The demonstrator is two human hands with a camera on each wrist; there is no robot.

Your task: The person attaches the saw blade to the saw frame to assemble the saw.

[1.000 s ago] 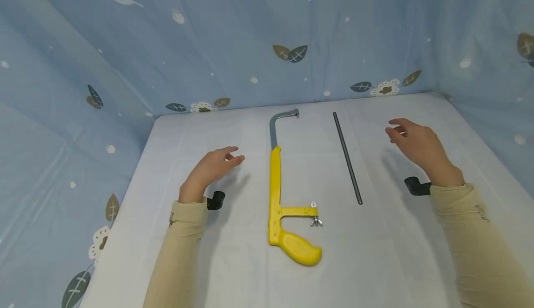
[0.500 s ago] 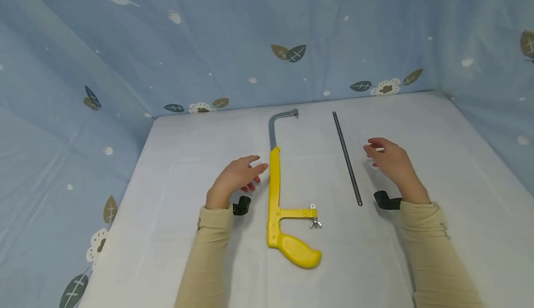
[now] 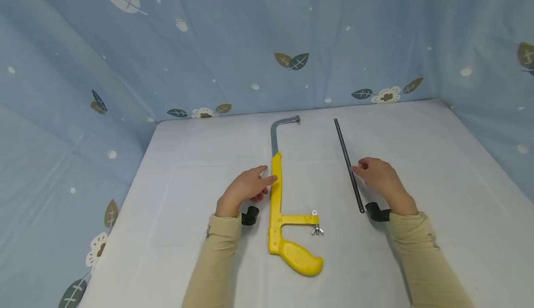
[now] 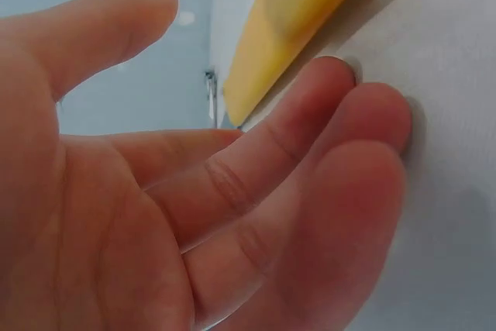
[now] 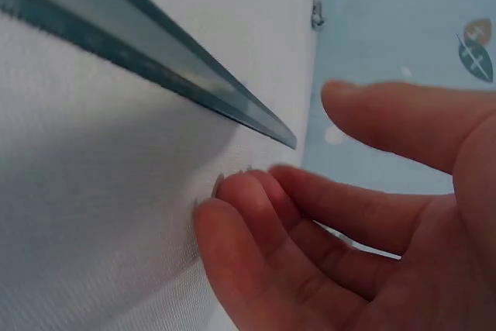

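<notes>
A yellow hacksaw frame (image 3: 275, 201) with a grey bent front end lies on the white cloth, its handle toward me. No blade is fitted in it. To its right lies a dark grey hacksaw blade (image 3: 344, 153), its toothed edge visible on the blade (image 5: 174, 67) in the right wrist view. My left hand (image 3: 247, 185) is at the left side of the frame, thumb over the yellow bar; in the left wrist view its fingertips touch the cloth beside the bar (image 4: 298, 25). My right hand (image 3: 383, 181) is beside the blade, fingers bent and thumb apart, gripping nothing.
White cloth (image 3: 196, 160) covers the table. Blue leaf-patterned curtains (image 3: 233, 44) hang along its back and sides. A wing nut (image 3: 317, 230) sits at the end of the frame's lower arm. Black wrist mounts (image 3: 377, 212) stick out inward from both sleeves.
Both hands have moved inward and lower, the left to the yellow frame and the right to the blade. Frame and blade lie where they were on the cloth.
</notes>
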